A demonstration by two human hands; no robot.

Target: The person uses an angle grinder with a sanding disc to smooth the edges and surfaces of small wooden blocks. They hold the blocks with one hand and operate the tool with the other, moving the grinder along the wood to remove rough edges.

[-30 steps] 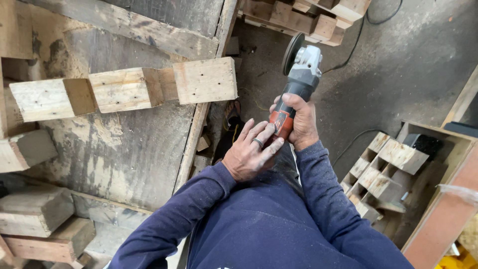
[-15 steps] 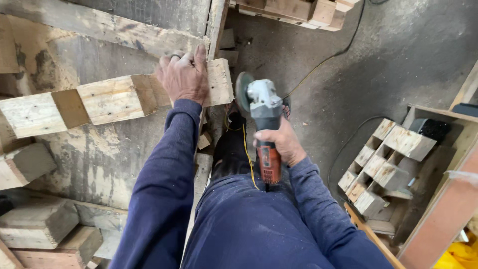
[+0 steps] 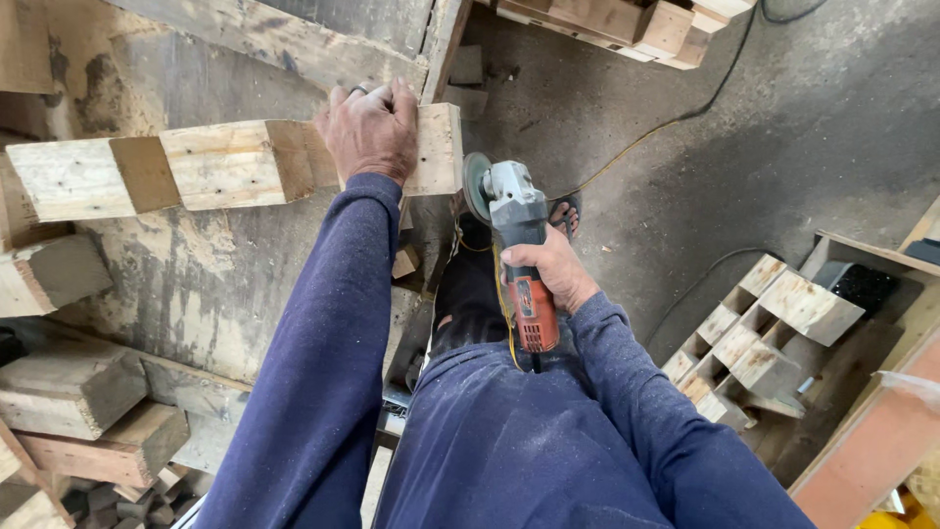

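The person stands at a worn, stained workbench (image 3: 215, 294), and across it, under the left hand (image 3: 370, 132), lies a wooden block assembly (image 3: 225, 167) of pale blocks joined by a darker strip, its near end reaching the bench edge just beside the right hand (image 3: 548, 269). The left hand lies flat and spread on that end, fingers draped over the far side, pressing it down rather than gripping it. The right hand is wrapped around the body of an angle grinder (image 3: 514, 245), whose disc (image 3: 477, 186) stands just beside the end face of the wood, close to the left fingers. The likeliest trouble is judged to be the disc catching the corner of the block and kicking toward the holding hand, since that hand sits so near the cut and the grinder is steered one-handed. The block could also skid, being held by palm pressure alone. The yellow power cord (image 3: 636, 137) trails over the floor beyond the right hand, near the sandalled foot (image 3: 563, 216) below the tool, where it might snag. Compared with half a second ago, the left hand has slid nearer the block's end and the grinder disc has closed in on the wood; a second ago both hands were on the tool, lifted away from the bench.
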